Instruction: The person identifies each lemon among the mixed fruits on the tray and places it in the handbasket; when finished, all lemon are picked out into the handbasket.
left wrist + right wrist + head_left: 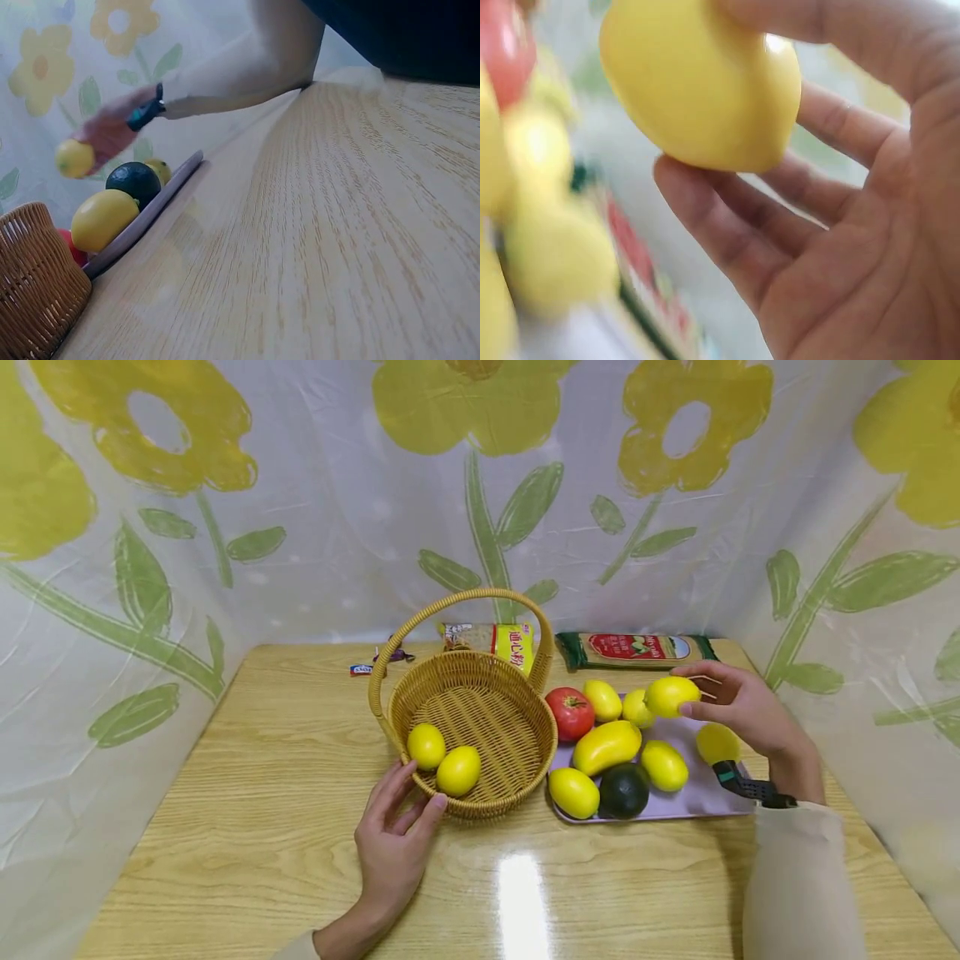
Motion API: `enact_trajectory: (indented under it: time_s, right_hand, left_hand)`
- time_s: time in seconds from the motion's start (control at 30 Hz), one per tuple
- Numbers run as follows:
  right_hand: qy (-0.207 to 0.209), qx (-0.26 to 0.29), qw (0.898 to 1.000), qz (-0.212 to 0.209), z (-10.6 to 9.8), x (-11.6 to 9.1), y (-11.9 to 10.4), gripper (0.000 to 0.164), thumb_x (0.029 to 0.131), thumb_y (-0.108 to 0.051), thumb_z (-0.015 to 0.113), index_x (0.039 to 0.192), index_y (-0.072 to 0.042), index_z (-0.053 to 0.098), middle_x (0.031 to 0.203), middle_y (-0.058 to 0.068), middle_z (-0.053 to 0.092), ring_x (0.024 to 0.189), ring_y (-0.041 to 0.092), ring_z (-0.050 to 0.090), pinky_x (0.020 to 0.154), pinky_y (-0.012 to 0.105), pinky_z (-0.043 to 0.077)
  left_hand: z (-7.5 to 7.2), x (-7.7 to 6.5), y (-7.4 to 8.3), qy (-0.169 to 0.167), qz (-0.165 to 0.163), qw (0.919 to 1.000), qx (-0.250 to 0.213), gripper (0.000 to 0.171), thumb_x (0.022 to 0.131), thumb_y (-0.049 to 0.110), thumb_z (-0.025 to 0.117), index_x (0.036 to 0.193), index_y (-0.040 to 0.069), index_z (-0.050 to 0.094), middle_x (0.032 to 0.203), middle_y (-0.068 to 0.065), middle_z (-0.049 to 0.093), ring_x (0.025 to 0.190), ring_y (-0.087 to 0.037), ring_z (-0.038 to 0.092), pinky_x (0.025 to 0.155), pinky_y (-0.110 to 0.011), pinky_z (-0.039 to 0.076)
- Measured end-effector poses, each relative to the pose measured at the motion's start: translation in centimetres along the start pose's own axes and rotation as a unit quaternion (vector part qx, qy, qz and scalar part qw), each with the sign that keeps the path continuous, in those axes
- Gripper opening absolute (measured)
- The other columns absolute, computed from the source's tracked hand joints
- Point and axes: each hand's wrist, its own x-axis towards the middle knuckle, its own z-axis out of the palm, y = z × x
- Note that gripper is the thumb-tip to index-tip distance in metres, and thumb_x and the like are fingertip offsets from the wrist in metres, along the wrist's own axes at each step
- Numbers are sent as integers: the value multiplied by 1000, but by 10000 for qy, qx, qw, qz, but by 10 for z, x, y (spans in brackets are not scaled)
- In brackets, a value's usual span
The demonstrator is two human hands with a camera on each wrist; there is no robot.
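My right hand (pixel 750 706) holds a yellow lemon (pixel 672 697) between thumb and fingers, raised above the lilac tray (pixel 701 800); the right wrist view shows the lemon (pixel 697 90) up close. At the front left of a wicker basket (pixel 487 808), my left hand (pixel 393 843) grips the rim with fingers and thumb. Two lemons (pixel 458 771) lie inside the basket against its left front wall. On the tray sit a red pomegranate-like fruit (pixel 570 714), a yellow mango (pixel 607 748), a dark green avocado (pixel 624 791) and several lemons (pixel 574 793).
Behind the basket lies a yellow-labelled food packet (pixel 513 646), partly hidden by the handle. A green and red package (pixel 637 650) is behind the tray. Small wrapped sweets (pixel 362 670) lie left of the handle. Flower-printed curtains (pixel 315 527) enclose the wooden table (pixel 285 760).
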Motion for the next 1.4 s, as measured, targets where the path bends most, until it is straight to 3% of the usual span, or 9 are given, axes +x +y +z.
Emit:
enact_trajectory:
  time_s: [0.23, 0.33, 0.47, 0.63, 0.73, 0.8, 1.07, 1.27, 1.4]
  right_hand:
    - [-1550, 356, 9827, -950, 77, 33, -57, 48, 95, 2, 81, 141, -7, 70, 138, 9, 73, 110, 23, 73, 95, 31, 69]
    - [-1780, -107, 9769, -1179, 117, 39, -74, 46, 95, -10, 87, 138, -15, 74, 134, 1, 75, 105, 20, 71, 93, 36, 69]
    - [-1883, -951, 9665, -1462, 161, 38, -94, 46, 96, -27, 89, 140, -23, 75, 137, -6, 73, 116, 14, 69, 92, 39, 69]
    - [-2162, -1014, 9568, -1660, 185, 34, -107, 47, 102, -36, 82, 145, -22, 72, 143, -6, 73, 128, 16, 71, 105, 42, 67]
    - [-2179, -617, 9612, -1578, 174, 34, -105, 42, 104, -32, 80, 144, -21, 73, 140, -5, 76, 128, 19, 73, 109, 43, 65]
    - [-2092, -307, 9668, -1437, 158, 34, -100, 39, 103, -23, 80, 142, -19, 75, 137, -3, 77, 122, 21, 75, 104, 45, 67]
    - [-1165, 317, 9882, -939, 67, 17, -54, 41, 99, 4, 76, 138, -6, 75, 138, 18, 75, 124, 26, 75, 105, 31, 66]
    - [-400, 172, 9977, -511, 15, -21, -11, 39, 102, 9, 70, 140, 4, 69, 139, 13, 75, 127, 13, 73, 105, 19, 63]
    - [28, -197, 9997, -141, -4, -40, 8, 37, 103, 4, 71, 140, 3, 70, 138, -1, 77, 127, 6, 71, 102, 11, 60]
  left_hand:
    - [0, 1, -2, 6, 35, 10000, -22, 57, 95, -6, 81, 149, -4, 62, 163, -21, 48, 140, -52, 56, 108, -34, 63]
    - [-1, 0, -2, 4, -64, 10000, 5, 57, 96, -5, 81, 149, -3, 62, 164, -18, 47, 142, -50, 56, 109, -36, 62]
    - [-1, -1, -1, 22, -170, 9998, 23, 57, 96, -3, 82, 150, -1, 63, 165, -14, 47, 143, -47, 55, 109, -37, 62]
    - [-2, 1, -1, 30, -140, 9999, 59, 58, 96, -3, 82, 150, 0, 63, 164, -15, 48, 143, -51, 55, 107, -36, 63]
    - [-2, 1, -1, 51, -123, 9999, 87, 57, 96, -2, 83, 149, 0, 64, 163, -15, 50, 142, -51, 56, 107, -38, 64]
    - [-1, 1, -1, 67, -107, 9999, 84, 56, 95, -2, 83, 149, -1, 64, 162, -16, 51, 141, -51, 57, 106, -39, 64]
    - [3, -2, -1, 29, -152, 9999, -5, 56, 95, -2, 83, 148, 0, 65, 162, -18, 50, 141, -51, 56, 108, -42, 63]
    - [3, -3, 1, 65, -158, 9998, 39, 56, 95, -1, 83, 148, -1, 65, 161, -19, 51, 141, -49, 57, 107, -40, 63]
    - [1, 0, 2, 93, -34, 9999, 32, 56, 95, -3, 83, 148, -1, 65, 160, -22, 51, 139, -50, 58, 106, -40, 64]
